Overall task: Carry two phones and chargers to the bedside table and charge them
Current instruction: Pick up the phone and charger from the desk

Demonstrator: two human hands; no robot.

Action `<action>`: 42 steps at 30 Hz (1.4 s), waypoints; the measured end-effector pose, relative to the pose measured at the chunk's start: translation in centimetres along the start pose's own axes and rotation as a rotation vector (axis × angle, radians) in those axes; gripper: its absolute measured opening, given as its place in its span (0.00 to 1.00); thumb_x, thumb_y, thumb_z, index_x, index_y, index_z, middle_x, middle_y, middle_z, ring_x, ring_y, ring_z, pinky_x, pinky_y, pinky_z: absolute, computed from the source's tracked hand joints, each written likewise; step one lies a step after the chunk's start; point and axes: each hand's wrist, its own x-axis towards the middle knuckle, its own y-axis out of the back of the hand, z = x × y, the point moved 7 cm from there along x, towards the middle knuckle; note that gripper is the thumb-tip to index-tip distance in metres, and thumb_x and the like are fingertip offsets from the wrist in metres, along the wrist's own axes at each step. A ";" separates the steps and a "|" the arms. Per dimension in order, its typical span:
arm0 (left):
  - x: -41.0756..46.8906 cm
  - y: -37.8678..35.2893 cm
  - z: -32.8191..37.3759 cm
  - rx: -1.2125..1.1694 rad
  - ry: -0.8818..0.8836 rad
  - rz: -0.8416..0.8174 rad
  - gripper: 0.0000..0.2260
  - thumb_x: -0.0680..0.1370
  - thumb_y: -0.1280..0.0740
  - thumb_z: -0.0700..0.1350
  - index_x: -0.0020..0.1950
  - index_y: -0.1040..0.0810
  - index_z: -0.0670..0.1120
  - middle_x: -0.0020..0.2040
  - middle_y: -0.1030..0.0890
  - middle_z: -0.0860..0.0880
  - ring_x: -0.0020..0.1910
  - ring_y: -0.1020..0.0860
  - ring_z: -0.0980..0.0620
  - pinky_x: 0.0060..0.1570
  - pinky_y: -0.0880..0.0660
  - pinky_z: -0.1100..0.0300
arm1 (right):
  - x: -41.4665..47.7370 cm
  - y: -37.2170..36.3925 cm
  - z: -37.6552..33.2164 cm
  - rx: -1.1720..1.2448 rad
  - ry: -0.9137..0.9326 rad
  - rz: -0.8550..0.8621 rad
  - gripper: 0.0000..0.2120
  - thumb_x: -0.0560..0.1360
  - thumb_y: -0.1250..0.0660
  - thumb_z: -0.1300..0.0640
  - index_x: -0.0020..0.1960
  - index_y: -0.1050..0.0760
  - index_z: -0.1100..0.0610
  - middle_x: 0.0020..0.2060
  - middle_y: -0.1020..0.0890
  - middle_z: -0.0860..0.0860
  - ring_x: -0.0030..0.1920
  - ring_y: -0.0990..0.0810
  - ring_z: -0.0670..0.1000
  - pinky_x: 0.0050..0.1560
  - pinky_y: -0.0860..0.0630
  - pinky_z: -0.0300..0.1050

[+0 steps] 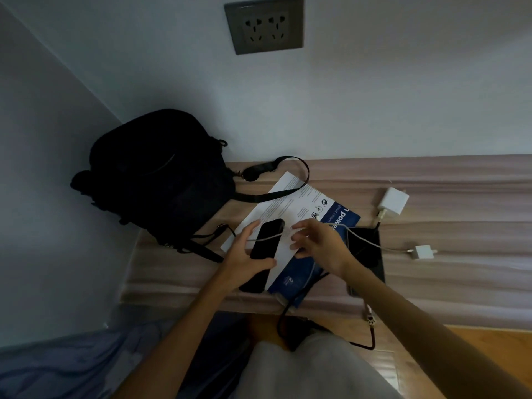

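My left hand (244, 254) grips a black phone (266, 240) over the bedside table (460, 283), thumb across its lower half. My right hand (319, 243) pinches a white cable (362, 237) that crosses the phone's screen and runs right to a small white charger (423, 252). A larger white charger (392, 203) lies further back with a dark cable (377, 226) leading from it. A second black phone (367, 254) lies flat on the table, partly under my right forearm. A double wall socket (264, 24) sits on the wall above.
A black backpack (161, 177) fills the table's left corner against the wall, its strap looping over a white and blue printed sheet (288, 203). A dark cord (288, 315) hangs off the table's front edge. Bedding (57, 367) is at lower left, wooden floor (489, 349) at lower right.
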 end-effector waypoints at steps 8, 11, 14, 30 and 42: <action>-2.4 2.8 4.2 -0.024 -0.117 -0.055 0.41 0.63 0.20 0.48 0.67 0.34 0.76 0.66 0.30 0.65 0.54 0.23 0.71 0.44 0.23 0.73 | 1.2 4.2 -6.7 -0.002 0.192 0.182 0.03 0.81 0.35 0.58 0.51 0.25 0.57 0.43 0.16 0.56 0.40 0.16 0.52 0.37 0.18 0.43; -3.2 3.3 6.6 -0.001 -0.185 -0.069 0.43 0.65 0.21 0.46 0.71 0.36 0.74 0.69 0.30 0.66 0.59 0.24 0.67 0.50 0.26 0.75 | 1.5 4.9 -9.7 -0.036 0.252 0.213 0.07 0.81 0.35 0.55 0.54 0.23 0.57 0.40 0.15 0.53 0.35 0.16 0.48 0.34 0.18 0.42; -2.7 3.5 9.3 -0.106 -0.207 -0.042 0.42 0.69 0.26 0.32 0.73 0.34 0.67 0.71 0.26 0.55 0.58 0.19 0.53 0.52 0.20 0.58 | 1.3 4.8 -12.2 -0.038 0.268 0.191 0.06 0.80 0.34 0.55 0.53 0.21 0.56 0.33 0.16 0.52 0.27 0.20 0.47 0.31 0.21 0.42; -2.8 2.8 20.3 -0.912 -0.136 -0.185 0.18 0.73 0.32 0.44 0.61 0.17 0.39 0.56 0.22 0.39 0.44 0.18 0.47 0.56 0.23 0.47 | -1.8 3.8 -19.0 -0.626 0.503 0.079 0.02 0.72 0.25 0.51 0.42 0.15 0.44 0.36 0.15 0.51 0.34 0.19 0.53 0.39 0.22 0.48; -8.9 3.3 26.3 -0.695 -0.372 -0.469 0.19 0.72 0.28 0.47 0.60 0.16 0.41 0.51 0.14 0.42 0.44 0.16 0.45 0.50 0.20 0.51 | 1.9 -1.2 -15.0 -0.351 0.392 0.025 0.24 0.77 0.30 0.58 0.70 0.32 0.58 0.63 0.23 0.55 0.62 0.24 0.53 0.64 0.27 0.51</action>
